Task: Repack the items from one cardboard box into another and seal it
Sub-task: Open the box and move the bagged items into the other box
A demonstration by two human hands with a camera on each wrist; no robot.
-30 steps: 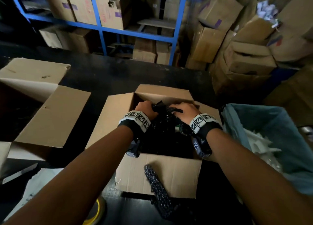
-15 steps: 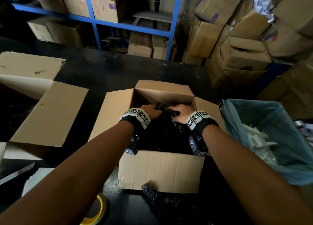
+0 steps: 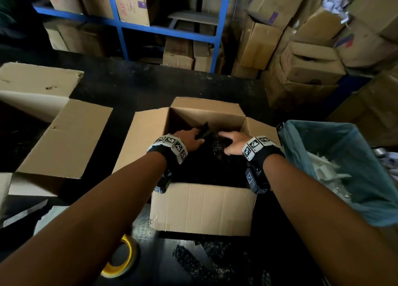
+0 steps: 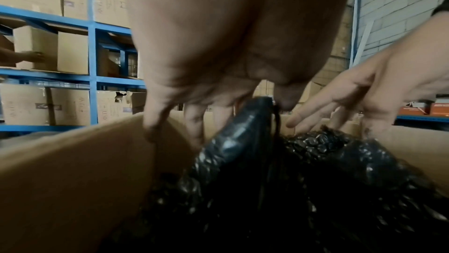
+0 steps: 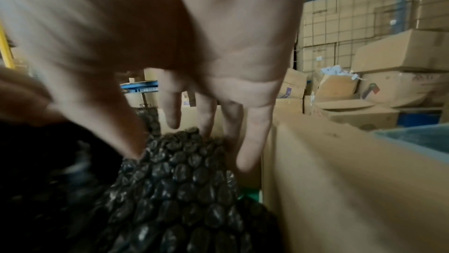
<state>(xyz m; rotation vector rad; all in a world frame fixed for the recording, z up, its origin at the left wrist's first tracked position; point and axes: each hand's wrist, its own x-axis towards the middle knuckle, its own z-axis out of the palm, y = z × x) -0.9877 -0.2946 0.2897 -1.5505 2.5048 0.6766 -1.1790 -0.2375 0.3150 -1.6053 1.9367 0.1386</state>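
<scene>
An open cardboard box [image 3: 202, 210] stands in the middle of the dark table, with crumpled black bubble wrap [image 3: 215, 163] filling it. My left hand [image 3: 189, 138] is inside the box at the left. Its thumb and fingers pinch an upright fold of the black bubble wrap [image 4: 243, 132]. My right hand [image 3: 232, 142] lies on the bundle at the right. Its fingers [image 5: 250, 151] point straight down between the bubble wrap [image 5: 182, 180] and the box wall [image 5: 340, 180], with the thumb on the near side. What lies under the wrap is hidden.
A second open cardboard box [image 3: 64, 139] sits at the left. A yellow tape roll [image 3: 120, 262] and a loose strip of black bubble wrap [image 3: 193, 262] lie near the front edge. A blue-lined bin [image 3: 344, 156] stands at the right. Blue shelving [image 3: 120, 27] and stacked cartons [image 3: 312, 70] stand behind.
Both hands have sunk deeper into the box, pushing the black wrap down. The strip that hung over the front wall now lies on the table.
</scene>
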